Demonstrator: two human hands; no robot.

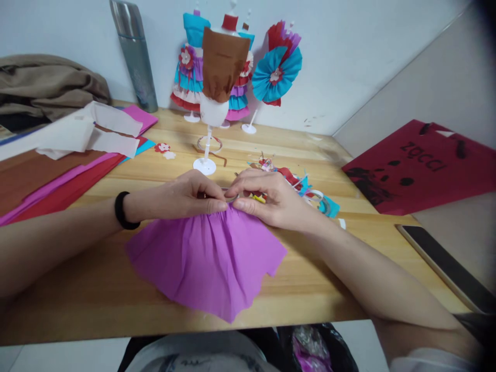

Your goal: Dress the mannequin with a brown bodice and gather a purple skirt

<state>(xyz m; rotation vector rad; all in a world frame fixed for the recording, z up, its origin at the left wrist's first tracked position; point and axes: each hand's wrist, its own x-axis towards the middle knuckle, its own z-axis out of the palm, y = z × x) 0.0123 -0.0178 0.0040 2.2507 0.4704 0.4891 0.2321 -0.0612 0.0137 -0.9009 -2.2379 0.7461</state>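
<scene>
A sheet of purple crepe paper (217, 258) hangs in gathered pleats between my hands, fanned out toward the front edge of the table. My left hand (186, 194) pinches its top edge between thumb and fingers. Close beside it, my right hand (263, 194) grips the same edge, the two thumbs almost meeting. A thin strip or band shows at the gathered edge, too small to make out. Just behind my hands stands a small white dress form (214, 111) wrapped in brown paper (223, 62).
Coloured paper sheets (58, 175) lie at left, a steel-topped flask (135, 62) behind them. Several dressed mini forms (277, 72) stand by the wall. Paper scraps (306, 188) lie behind my right hand; a red bag (418, 165) and a phone (445, 263) are at right.
</scene>
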